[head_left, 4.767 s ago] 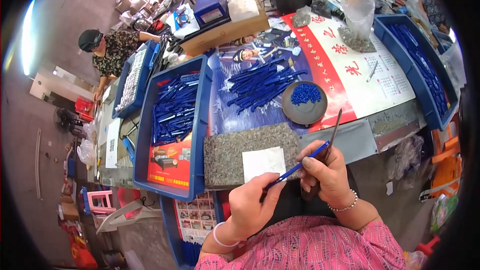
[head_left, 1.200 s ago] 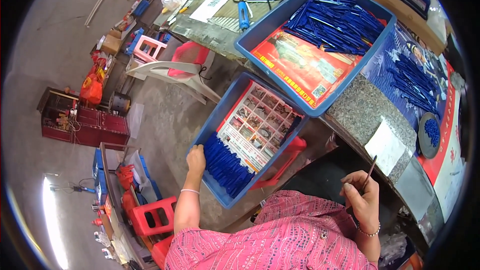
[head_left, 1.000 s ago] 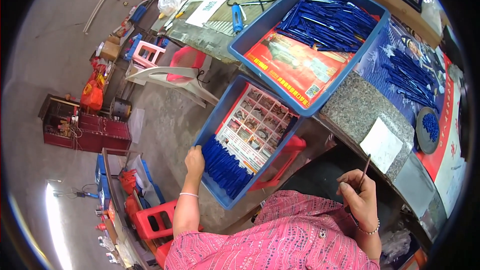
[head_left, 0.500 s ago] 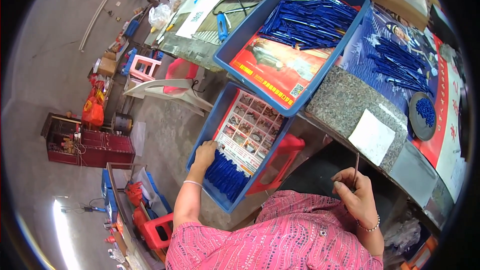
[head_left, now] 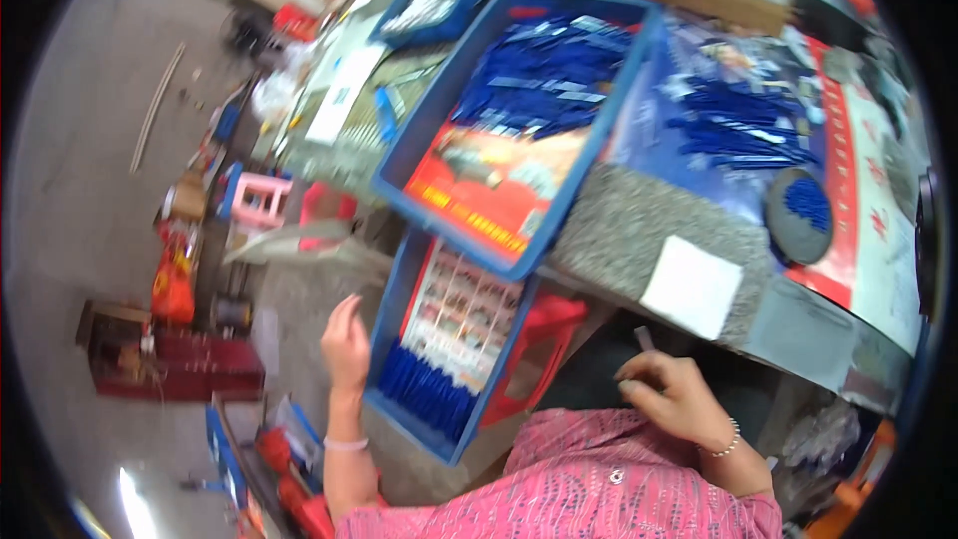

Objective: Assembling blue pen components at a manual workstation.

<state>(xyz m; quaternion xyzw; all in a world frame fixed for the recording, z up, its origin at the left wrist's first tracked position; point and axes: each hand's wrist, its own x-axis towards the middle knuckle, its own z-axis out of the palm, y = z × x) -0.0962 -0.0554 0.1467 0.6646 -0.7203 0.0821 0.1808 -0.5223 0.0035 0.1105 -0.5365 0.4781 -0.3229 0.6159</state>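
My left hand (head_left: 347,344) is raised just left of the lower blue tray (head_left: 458,444), fingers stretched out and nothing visible in them. Inside that tray, a row of slim blue pieces (head_left: 429,394) lies at the near end, next to a printed sheet (head_left: 461,309). My right hand (head_left: 681,397) is in front of the table edge, fingers curled round a thin rod (head_left: 644,339) whose tip sticks up. Motion blur hides the rod's details. A larger blue tray (head_left: 397,165) on the table holds a heap of slim blue pieces (head_left: 544,75).
A granite slab (head_left: 609,230) with a white paper (head_left: 692,286) lies at the table's near edge. Right of it are loose blue pieces (head_left: 743,125) and a dark dish (head_left: 788,235) of small blue parts. A red stool (head_left: 549,334) stands beside the lower tray.
My left hand has left the blue pieces in the lower tray and moved out to its left, fingers now extended. My right hand keeps the rod. The whole view has shifted and blurred.
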